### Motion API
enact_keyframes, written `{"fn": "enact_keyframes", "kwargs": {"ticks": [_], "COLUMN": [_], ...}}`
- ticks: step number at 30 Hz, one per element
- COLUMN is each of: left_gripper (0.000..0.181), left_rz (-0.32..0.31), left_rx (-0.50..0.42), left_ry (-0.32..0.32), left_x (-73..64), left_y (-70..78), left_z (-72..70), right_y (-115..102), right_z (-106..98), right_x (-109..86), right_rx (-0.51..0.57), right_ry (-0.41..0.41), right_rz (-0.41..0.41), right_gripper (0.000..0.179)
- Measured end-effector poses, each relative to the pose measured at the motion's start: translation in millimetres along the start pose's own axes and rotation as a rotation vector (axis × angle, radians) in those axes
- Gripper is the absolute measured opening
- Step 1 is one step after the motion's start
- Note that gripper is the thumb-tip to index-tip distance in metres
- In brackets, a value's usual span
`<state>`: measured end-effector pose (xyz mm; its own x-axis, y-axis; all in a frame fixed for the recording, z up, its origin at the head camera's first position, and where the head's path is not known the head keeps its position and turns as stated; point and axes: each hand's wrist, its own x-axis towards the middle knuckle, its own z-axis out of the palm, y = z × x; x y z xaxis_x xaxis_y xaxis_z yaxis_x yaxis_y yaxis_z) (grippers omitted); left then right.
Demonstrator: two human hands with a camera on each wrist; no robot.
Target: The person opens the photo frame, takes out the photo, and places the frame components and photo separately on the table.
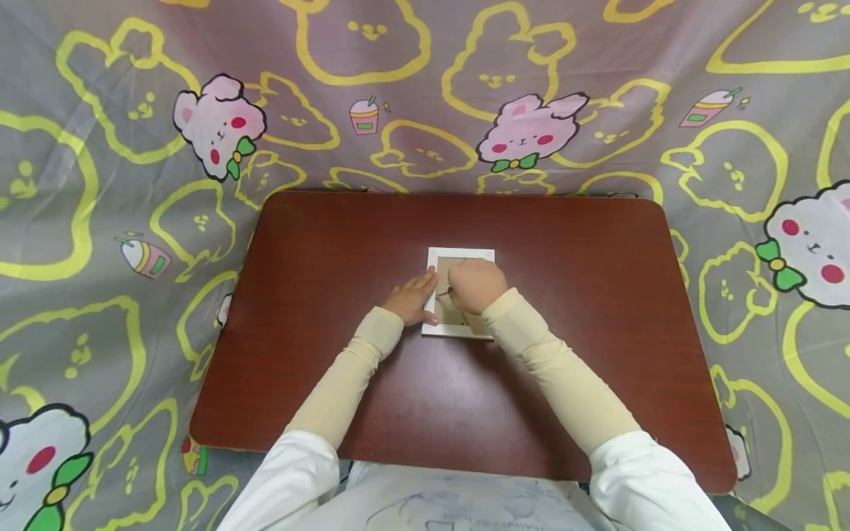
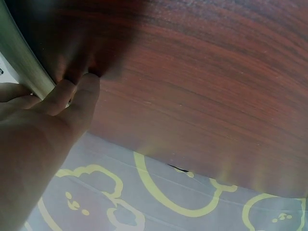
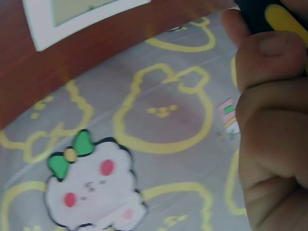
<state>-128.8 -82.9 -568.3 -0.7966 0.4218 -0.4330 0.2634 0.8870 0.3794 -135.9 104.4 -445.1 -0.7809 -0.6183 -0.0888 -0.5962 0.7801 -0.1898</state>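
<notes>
A white picture frame [image 1: 458,253] with a brownish panel lies flat on the table. My left hand [image 1: 410,300] rests along its left side, with fingers and thumb at the border. In the left wrist view, two fingertips [image 2: 89,82] reach down beside the frame's edge to the tabletop. Above the panel, my right hand [image 1: 478,286] grips what looks like a screwdriver, its black and yellow handle [image 3: 284,19] showing in the right wrist view. A thin shaft [image 1: 443,293] points left from the fist over the panel; whether its tip touches is too small to tell.
The dark red-brown wooden table [image 1: 319,251] has rounded corners and extends on all sides of the frame. Behind and beside it hangs a grey cloth [image 1: 412,88] printed with yellow outlines and white rabbits. The person's body is at the near edge.
</notes>
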Motion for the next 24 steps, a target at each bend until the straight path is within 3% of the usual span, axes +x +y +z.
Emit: {"fn": "enact_keyframes", "kwargs": {"ticks": [4,15,18,21,24], "left_gripper": [0.108,0.103,0.106,0.108,0.108], "left_rz": [0.007,0.011,-0.005,-0.024,-0.034], "left_rx": [0.004,0.011,0.018,0.031,0.031], "left_ry": [0.003,0.014,-0.007,-0.025,-0.022], "left_x": [0.3,-2.8,-1.5,0.4,1.8], "left_y": [1.0,1.0,0.8,1.6,3.9], "left_z": [-0.9,-6.9,-5.7,-4.6,-5.4], "right_y": [-10,-29,-21,-1,24], "right_z": [-4,-9,-8,-4,2], "right_x": [6.3,15.9,11.8,4.2,-5.0], "right_rx": [-0.021,-0.035,-0.007,0.055,0.182], "right_ry": [0.005,-0.038,-0.048,-0.055,-0.08], "right_rz": [-0.014,0.027,0.051,0.075,0.121], "right_gripper": [0.002,0.01,0.005,0.019,0.028]}}
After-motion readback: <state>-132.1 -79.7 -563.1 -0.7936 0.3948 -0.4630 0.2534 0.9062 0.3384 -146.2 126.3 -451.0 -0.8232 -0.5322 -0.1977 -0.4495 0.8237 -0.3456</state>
